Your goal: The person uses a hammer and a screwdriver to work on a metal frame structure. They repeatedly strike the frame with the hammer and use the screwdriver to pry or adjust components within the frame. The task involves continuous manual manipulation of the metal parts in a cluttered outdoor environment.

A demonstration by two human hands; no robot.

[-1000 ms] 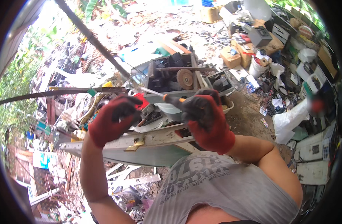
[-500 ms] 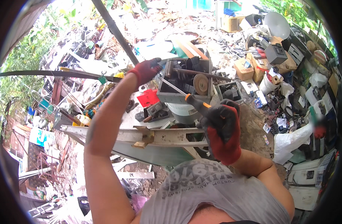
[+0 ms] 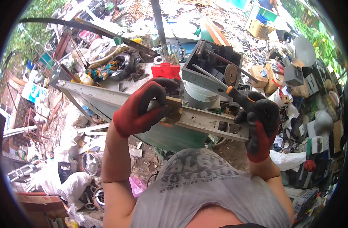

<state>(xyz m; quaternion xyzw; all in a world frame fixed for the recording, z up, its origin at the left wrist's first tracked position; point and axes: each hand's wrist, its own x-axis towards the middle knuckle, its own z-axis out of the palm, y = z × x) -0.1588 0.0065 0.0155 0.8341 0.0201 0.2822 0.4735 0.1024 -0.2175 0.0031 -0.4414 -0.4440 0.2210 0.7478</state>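
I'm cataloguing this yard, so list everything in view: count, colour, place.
Screwdriver with metal shaft: 1, black-and-orange handle, right of centre, held.
Open rectangular box of black parts: 1, grey, right of centre.
Round plastic bucket: 1, whitish, below that box.
Flat disc: 1, brown, by the box's right side.
Plastic case: 1, red, left of the box.
Long metal channel: 1, off-white, across the middle.
Round dish: 1, pale grey, upper right.
Long pole: 1, dark, top centre.
Plastic bag: 1, pink, lower left.
Scattered scrap: too many to count, mixed colours, all around.
Cloth shirt: 1, grey, bottom centre.
Gloved left hand: 1, red and black, by the channel.
Gloved right hand: 1, red and black, around the screwdriver handle.
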